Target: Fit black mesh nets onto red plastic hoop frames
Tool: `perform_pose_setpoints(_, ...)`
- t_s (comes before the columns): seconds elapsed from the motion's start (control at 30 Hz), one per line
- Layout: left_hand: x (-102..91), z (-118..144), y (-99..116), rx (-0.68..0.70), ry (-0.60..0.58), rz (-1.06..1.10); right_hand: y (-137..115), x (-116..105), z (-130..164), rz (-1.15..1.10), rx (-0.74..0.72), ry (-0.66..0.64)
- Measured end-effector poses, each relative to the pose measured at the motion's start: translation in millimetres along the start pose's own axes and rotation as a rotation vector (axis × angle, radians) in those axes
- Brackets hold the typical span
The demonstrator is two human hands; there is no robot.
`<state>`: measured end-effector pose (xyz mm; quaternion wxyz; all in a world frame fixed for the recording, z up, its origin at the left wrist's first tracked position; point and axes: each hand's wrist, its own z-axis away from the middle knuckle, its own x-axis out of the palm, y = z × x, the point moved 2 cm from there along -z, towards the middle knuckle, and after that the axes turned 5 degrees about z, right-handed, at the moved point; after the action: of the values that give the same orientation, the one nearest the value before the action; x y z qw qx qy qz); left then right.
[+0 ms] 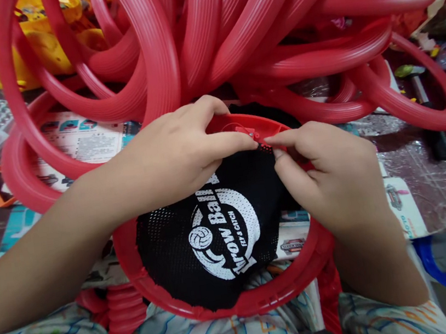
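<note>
Pinching: left hand (179, 151) and right hand (327, 174) are gripping the net (199, 236) edge.
Reason: fingertips are meeting at the ring (242, 302) rim, keeping mesh taut.
Behind: spare rings (228, 28) are piling up.

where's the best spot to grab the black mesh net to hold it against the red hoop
Grip the black mesh net by its loose top edge, coming from above at the far rim of the red hoop. There the mesh meets the rim, and both the left hand and right hand already pinch it there with their fingers.
</note>
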<state>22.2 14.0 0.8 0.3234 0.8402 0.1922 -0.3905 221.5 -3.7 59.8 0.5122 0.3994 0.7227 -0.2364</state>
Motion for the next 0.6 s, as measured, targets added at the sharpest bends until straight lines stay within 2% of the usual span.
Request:
perform_pose_setpoints(0.17, -11.2, -0.1, -3.8, -0.072, -0.039, 0.083, -3.6, -19.8, 3.5, -0.042, 0.052, 0.066)
perform_pose_setpoints(0.2, -15.3, 0.3, -4.6, -0.095, -0.059, 0.099, -6.1, -25.1, 5.2, -0.069, 0.051, 0.044)
perform_pose_setpoints(0.27, -23.9, 1.7, -6.4, -0.128, -0.087, 0.095, -12.7, -32.6, 10.2, -0.13, 0.012, -0.096)
perform_pose_setpoints(0.33, -31.5, 4.0, -7.5, -0.143, -0.111, 0.04, -20.1, -34.2, 17.6, -0.154, -0.086, -0.291)
perform_pose_setpoints(0.43, -39.4, 7.5, -6.6, -0.2, -0.129, -0.063, -28.5, -25.0, 27.4, -0.146, -0.2, -0.503)
perform_pose_setpoints(0.5, -43.3, 10.0, -4.8, -0.283, -0.139, -0.104, -31.2, -13.7, 28.3, -0.13, -0.152, -0.588)
perform_pose_setpoints(0.6, -49.8, 13.8, -2.5, -0.32, -0.123, -0.102, -33.9, 2.0, 21.4, -0.092, -0.034, -0.61)
